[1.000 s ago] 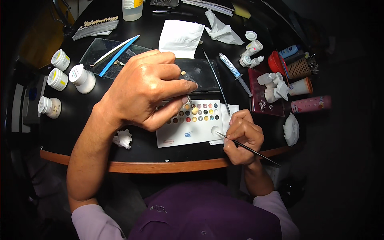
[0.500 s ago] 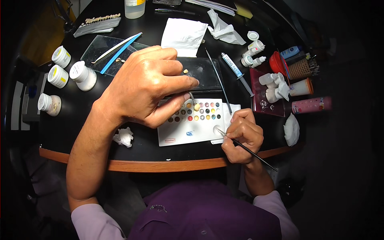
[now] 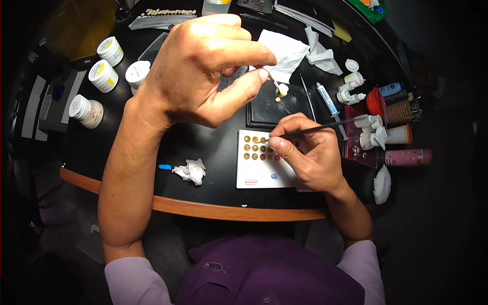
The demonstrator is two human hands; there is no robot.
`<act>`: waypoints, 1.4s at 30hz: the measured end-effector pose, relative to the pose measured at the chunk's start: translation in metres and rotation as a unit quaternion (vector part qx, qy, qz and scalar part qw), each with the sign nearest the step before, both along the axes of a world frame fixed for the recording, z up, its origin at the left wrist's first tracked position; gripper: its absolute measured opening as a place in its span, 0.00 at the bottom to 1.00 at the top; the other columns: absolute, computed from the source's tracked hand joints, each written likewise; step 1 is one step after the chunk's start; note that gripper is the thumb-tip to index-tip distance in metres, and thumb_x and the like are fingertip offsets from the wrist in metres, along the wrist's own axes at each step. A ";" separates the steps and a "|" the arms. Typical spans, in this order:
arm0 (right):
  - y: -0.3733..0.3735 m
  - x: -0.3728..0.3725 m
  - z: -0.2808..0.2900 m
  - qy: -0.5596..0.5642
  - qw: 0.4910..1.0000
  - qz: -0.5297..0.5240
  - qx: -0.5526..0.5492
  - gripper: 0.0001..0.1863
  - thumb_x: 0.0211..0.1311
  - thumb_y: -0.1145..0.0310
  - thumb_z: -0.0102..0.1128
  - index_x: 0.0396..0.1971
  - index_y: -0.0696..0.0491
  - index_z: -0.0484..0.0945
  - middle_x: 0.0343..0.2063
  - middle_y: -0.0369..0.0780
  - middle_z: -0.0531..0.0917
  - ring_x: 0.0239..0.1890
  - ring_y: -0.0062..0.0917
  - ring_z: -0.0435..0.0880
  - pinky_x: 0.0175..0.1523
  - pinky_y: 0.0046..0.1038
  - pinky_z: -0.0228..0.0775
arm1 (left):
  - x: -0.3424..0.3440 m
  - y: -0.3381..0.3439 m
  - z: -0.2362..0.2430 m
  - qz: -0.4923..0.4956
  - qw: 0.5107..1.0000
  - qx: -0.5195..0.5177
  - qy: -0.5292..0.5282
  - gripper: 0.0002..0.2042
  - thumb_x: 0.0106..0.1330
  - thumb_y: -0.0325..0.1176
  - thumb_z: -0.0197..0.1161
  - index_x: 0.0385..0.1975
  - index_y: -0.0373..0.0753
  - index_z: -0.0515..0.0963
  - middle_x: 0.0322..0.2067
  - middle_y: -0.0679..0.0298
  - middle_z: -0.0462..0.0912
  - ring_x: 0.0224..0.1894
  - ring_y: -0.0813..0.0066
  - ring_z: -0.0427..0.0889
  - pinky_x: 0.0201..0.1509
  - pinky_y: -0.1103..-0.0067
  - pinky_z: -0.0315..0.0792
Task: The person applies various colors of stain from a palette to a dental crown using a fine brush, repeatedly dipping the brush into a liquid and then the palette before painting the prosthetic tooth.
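Note:
My left hand [image 3: 203, 71] is raised over the desk, thumb and index finger pinching thin metal tweezers [image 3: 273, 76]. At their end hangs a small cream tooth crown [image 3: 282, 90], apart from a second, smaller crown [image 3: 278, 99] on a black tray [image 3: 264, 113]. In my right hand [image 3: 312, 155] is a thin paintbrush [image 3: 325, 125] with a black handle, gripped like a pen. Its tip points down-left at the coloured wells of a white palette [image 3: 264, 178]. That hand covers the palette's right side, so I cannot tell whether the tip touches paint.
Several white jars [image 3: 103, 76] stand at left. A crumpled tissue [image 3: 190, 172] and a blue piece [image 3: 164, 166] lie near the wooden edge [image 3: 213, 209]. To the right are a syringe [image 3: 328, 104], small bottles [image 3: 368, 122], a red bowl [image 3: 375, 101] and a pink bottle [image 3: 406, 156].
The view has shifted, so the desk sits further right. My right hand has swung the paintbrush from the palette's lower right corner to its upper left wells. The crown now hangs beyond the palette.

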State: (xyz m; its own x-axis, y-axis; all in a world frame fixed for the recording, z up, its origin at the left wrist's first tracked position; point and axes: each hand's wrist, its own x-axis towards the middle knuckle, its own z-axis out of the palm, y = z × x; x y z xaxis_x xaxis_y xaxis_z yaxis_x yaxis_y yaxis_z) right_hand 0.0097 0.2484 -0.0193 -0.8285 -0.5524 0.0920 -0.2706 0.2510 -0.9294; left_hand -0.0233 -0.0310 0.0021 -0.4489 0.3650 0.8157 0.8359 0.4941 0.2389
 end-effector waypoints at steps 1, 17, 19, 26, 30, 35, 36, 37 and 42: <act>-0.004 -0.001 -0.003 -0.019 1.000 -0.006 0.004 0.07 0.70 0.73 0.75 0.39 0.62 0.88 0.36 0.41 0.87 0.37 0.18 0.86 0.43 0.23 0.78 | 0.001 -0.002 0.002 0.003 1.000 -0.001 0.010 0.13 0.55 0.28 0.69 0.40 0.34 0.91 0.19 0.64 0.76 0.22 0.70 0.70 0.30 0.72 0.64; -0.020 -0.003 -0.011 0.030 0.998 -0.017 0.049 0.08 0.69 0.72 0.77 0.37 0.62 0.89 0.33 0.43 0.88 0.31 0.21 0.86 0.36 0.24 0.76 | -0.003 -0.002 0.003 -0.011 0.998 0.002 0.055 0.12 0.52 0.26 0.67 0.36 0.33 0.90 0.19 0.64 0.80 0.19 0.72 0.74 0.26 0.74 0.66; -0.022 -0.002 -0.009 0.024 0.998 -0.018 0.055 0.08 0.68 0.72 0.77 0.36 0.61 0.89 0.33 0.43 0.88 0.31 0.22 0.87 0.37 0.25 0.77 | -0.003 -0.002 0.004 -0.009 0.998 -0.009 0.054 0.12 0.52 0.27 0.68 0.36 0.33 0.90 0.19 0.64 0.79 0.19 0.72 0.73 0.26 0.74 0.65; -0.023 -0.001 -0.011 0.027 0.999 -0.017 0.045 0.08 0.68 0.72 0.77 0.35 0.61 0.89 0.32 0.43 0.88 0.31 0.23 0.87 0.38 0.26 0.77 | -0.002 -0.001 0.003 -0.014 0.998 -0.007 0.055 0.13 0.51 0.27 0.68 0.36 0.33 0.90 0.18 0.65 0.76 0.19 0.72 0.72 0.26 0.73 0.64; -0.022 -0.001 -0.012 0.028 0.999 -0.017 0.034 0.07 0.68 0.72 0.77 0.35 0.62 0.90 0.32 0.43 0.88 0.32 0.23 0.88 0.38 0.26 0.77 | -0.002 -0.001 0.002 -0.014 0.999 -0.011 0.052 0.13 0.50 0.27 0.68 0.36 0.33 0.90 0.18 0.65 0.77 0.19 0.72 0.72 0.26 0.73 0.64; -0.020 -0.003 -0.014 0.031 0.999 -0.014 0.021 0.07 0.69 0.73 0.76 0.37 0.62 0.89 0.32 0.43 0.89 0.32 0.21 0.89 0.37 0.25 0.77 | -0.003 -0.002 0.002 -0.023 0.998 -0.007 0.058 0.13 0.50 0.27 0.68 0.36 0.33 0.89 0.19 0.64 0.77 0.20 0.71 0.73 0.26 0.73 0.65; -0.020 -0.004 -0.015 0.032 0.999 -0.014 0.021 0.07 0.69 0.73 0.76 0.37 0.62 0.89 0.32 0.43 0.89 0.32 0.21 0.89 0.37 0.24 0.77 | -0.003 -0.002 0.001 -0.018 0.999 -0.011 0.050 0.13 0.50 0.28 0.68 0.36 0.33 0.89 0.19 0.64 0.78 0.20 0.71 0.72 0.26 0.73 0.64; -0.020 -0.004 -0.015 0.033 0.999 -0.013 0.020 0.07 0.69 0.73 0.76 0.37 0.62 0.90 0.32 0.43 0.89 0.32 0.20 0.88 0.37 0.24 0.76 | -0.002 -0.002 0.002 -0.013 0.999 -0.015 0.043 0.12 0.50 0.28 0.68 0.35 0.33 0.89 0.19 0.64 0.78 0.21 0.71 0.72 0.26 0.72 0.64; -0.019 -0.002 -0.008 0.021 0.999 -0.031 0.022 0.06 0.70 0.73 0.75 0.37 0.61 0.89 0.32 0.41 0.88 0.32 0.19 0.87 0.37 0.23 0.75 | -0.005 -0.002 0.000 -0.016 0.998 -0.014 0.054 0.12 0.49 0.29 0.68 0.34 0.33 0.89 0.18 0.64 0.76 0.21 0.69 0.70 0.26 0.71 0.63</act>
